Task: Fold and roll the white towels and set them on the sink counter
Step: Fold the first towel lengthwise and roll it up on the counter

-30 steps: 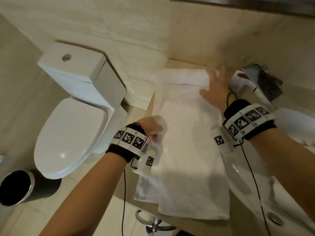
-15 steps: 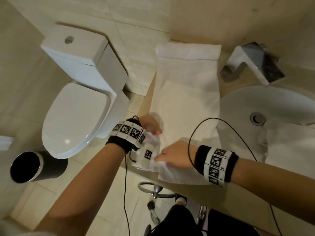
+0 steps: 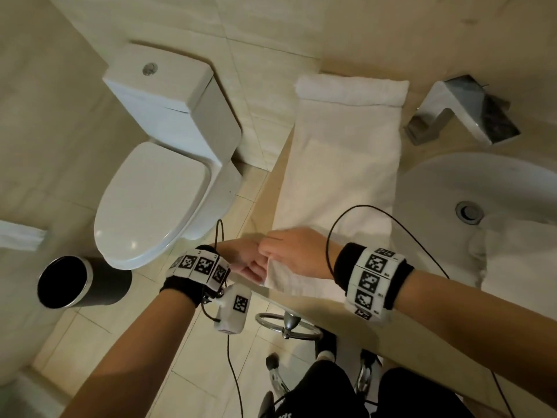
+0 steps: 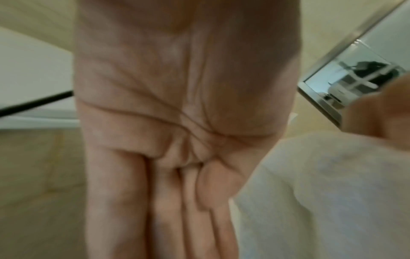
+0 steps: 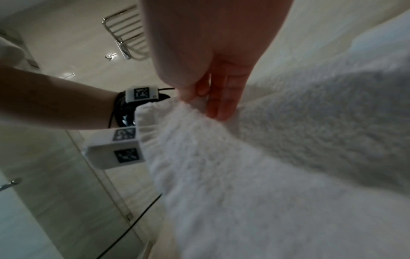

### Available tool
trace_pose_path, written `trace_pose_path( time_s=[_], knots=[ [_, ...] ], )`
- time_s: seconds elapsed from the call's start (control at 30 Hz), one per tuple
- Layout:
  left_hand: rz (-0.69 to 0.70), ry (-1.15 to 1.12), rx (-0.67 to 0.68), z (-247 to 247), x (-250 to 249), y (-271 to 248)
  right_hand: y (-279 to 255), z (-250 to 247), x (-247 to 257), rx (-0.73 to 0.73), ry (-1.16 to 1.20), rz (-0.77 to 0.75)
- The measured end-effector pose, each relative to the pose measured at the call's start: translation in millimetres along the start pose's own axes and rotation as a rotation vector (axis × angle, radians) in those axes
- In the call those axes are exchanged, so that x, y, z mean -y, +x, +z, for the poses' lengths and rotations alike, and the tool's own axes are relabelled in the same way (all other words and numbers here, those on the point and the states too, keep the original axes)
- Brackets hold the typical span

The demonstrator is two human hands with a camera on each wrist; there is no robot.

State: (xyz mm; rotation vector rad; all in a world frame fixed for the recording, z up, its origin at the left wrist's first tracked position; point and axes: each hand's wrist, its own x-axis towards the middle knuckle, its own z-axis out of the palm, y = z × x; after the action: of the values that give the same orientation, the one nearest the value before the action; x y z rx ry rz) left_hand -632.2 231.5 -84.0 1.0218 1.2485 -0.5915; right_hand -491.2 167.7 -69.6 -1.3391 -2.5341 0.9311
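Observation:
A long folded white towel [image 3: 340, 164] lies on the sink counter [image 3: 405, 158] from the back wall to the front edge, its far end doubled over against the wall. My right hand [image 3: 268, 260] pinches the towel's near left corner; in the right wrist view the right hand [image 5: 199, 98] has thumb and fingers closed on the lifted towel [image 5: 266, 157] edge. My left hand [image 3: 245, 263] is beside that corner, touching the right hand. In the left wrist view the left hand [image 4: 177, 184] shows a flat palm and straight fingers next to the towel [image 4: 321, 192].
A second white towel [image 3: 518, 257] lies crumpled in the basin [image 3: 452, 182] on the right. The faucet [image 3: 464, 113] stands behind it. Left of the counter are a toilet [image 3: 156, 194] and a black bin [image 3: 66, 282]. A chrome stool ring [image 3: 286, 324] sits below the counter edge.
My right hand came from the towel's far end near the faucet to its near left corner and took hold of it. The left hand stayed by that corner and let go of the edge.

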Motion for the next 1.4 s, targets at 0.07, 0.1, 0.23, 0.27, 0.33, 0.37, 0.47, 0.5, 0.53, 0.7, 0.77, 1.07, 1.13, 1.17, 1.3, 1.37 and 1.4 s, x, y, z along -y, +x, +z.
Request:
trace_pose_path(
  time_s=[0.07,0.1,0.23,0.27,0.33,0.37,0.47,0.5,0.53,0.7,0.77,1.07,1.13,1.17,1.3,1.37,1.4],
  knots=[
    [0.002,-0.138,0.013,-1,6,-3,8,8,-1,0.053,0.007,0.052],
    [-0.002,-0.183,0.037,-2,9,-4,10,12,-2,0.098,0.008,0.082],
    [-0.072,0.003,-0.041,-2,6,-11,-3,22,-11,0.088,0.13,0.149],
    [-0.064,0.098,-0.107,1,3,-15,-10,20,-15,0.068,0.156,0.184],
    [0.031,0.289,-0.253,5,-4,-14,-28,15,-27,0.009,0.221,0.296],
    [0.106,0.341,-0.329,5,-7,-11,-38,12,-34,-0.047,0.281,0.357],
    [0.243,0.235,-0.518,7,-21,2,-69,1,-59,-0.287,0.479,0.551],
    [0.265,0.153,-0.557,8,-27,5,-77,-3,-68,-0.368,0.511,0.609],
    [0.276,0.11,-0.562,9,-35,10,-84,-5,-76,-0.439,0.526,0.673],
    [0.236,-0.181,-0.478,9,-63,32,-108,-13,-93,-0.376,0.544,0.889],
    [0.235,-0.204,-0.467,9,-69,36,-109,-14,-87,-0.184,0.541,1.009],
    [0.305,0.21,-0.939,-4,-71,41,-103,-10,-84,0.046,0.664,1.1],
    [0.269,0.262,-0.976,-6,-71,42,-102,-10,-85,0.117,0.661,1.078],
    [0.262,0.262,-0.975,-6,-72,43,-103,-11,-85,0.148,0.649,1.072],
    [0.265,0.152,-0.872,-2,-83,44,-109,-17,-88,0.219,0.748,0.958],
    [0.279,0.071,-0.803,-1,-91,44,-109,-24,-92,0.097,0.936,0.896],
    [0.273,0.018,-0.774,0,-94,44,-108,-27,-94,-0.006,1.046,0.873]
  ],
)
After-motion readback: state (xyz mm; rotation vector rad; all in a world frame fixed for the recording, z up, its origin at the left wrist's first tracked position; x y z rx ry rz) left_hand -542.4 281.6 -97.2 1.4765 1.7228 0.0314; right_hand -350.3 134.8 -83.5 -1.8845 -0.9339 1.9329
